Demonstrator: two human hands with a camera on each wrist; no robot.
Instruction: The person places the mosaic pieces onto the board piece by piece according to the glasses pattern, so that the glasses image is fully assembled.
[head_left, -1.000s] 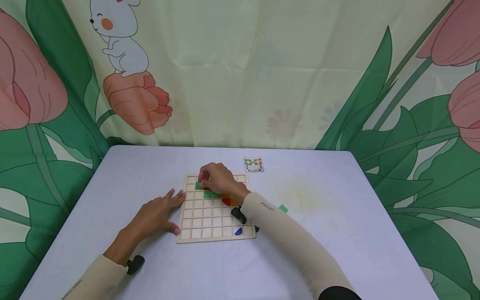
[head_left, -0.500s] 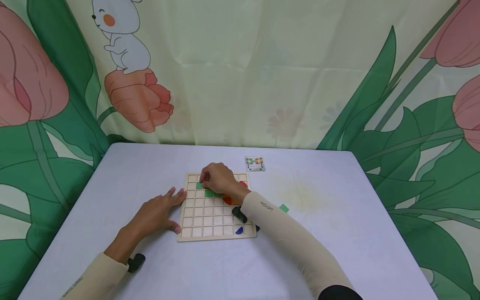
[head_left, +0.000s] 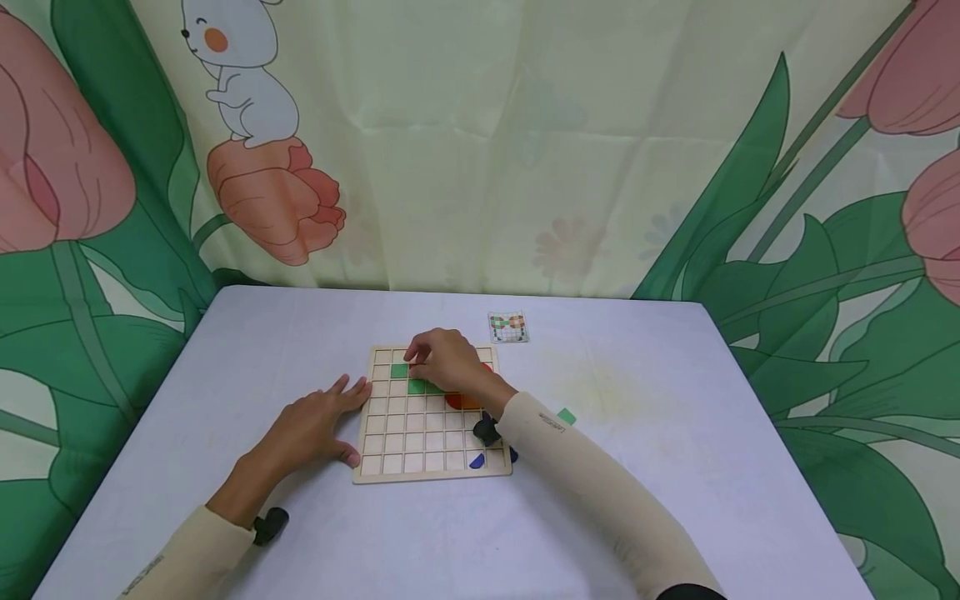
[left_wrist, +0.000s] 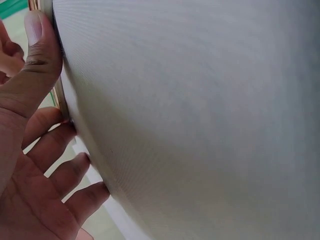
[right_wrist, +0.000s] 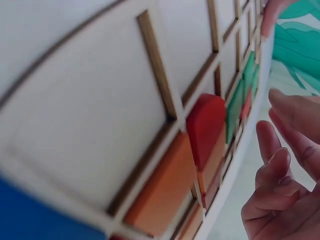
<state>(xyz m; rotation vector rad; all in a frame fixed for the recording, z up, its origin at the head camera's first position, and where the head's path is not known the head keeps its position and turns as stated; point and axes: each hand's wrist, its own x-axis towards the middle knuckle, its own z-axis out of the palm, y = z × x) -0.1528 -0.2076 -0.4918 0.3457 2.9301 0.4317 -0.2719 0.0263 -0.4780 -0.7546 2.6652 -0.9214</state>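
Observation:
A wooden grid board [head_left: 420, 479] lies on the table with coloured tiles in its far rows. My left hand [head_left: 307, 425] rests spread at the board's left edge; in the left wrist view its thumb [left_wrist: 42, 55] and fingertips touch that edge. Over the far rows is my right hand [head_left: 447, 358], fingers parted and holding nothing visible. Beside its fingertips is a green tile [head_left: 399, 371], with another green tile [head_left: 416, 387] just nearer. The right wrist view shows a rounded red tile [right_wrist: 207, 125] and an orange tile [right_wrist: 165, 185] in cells. My right hand hides some cells.
A small pattern card [head_left: 508, 327] lies behind the board. To the right, a loose green piece [head_left: 566, 416] rests on the white table beside my forearm. A blue piece [head_left: 477, 461] sits in the near right of the board; another dark blue piece [head_left: 513, 455] shows at its right edge.
My right hand has shifted slightly right and its fingers have parted, uncovering more of the far-left green tile. The left hand stays at the board's edge.

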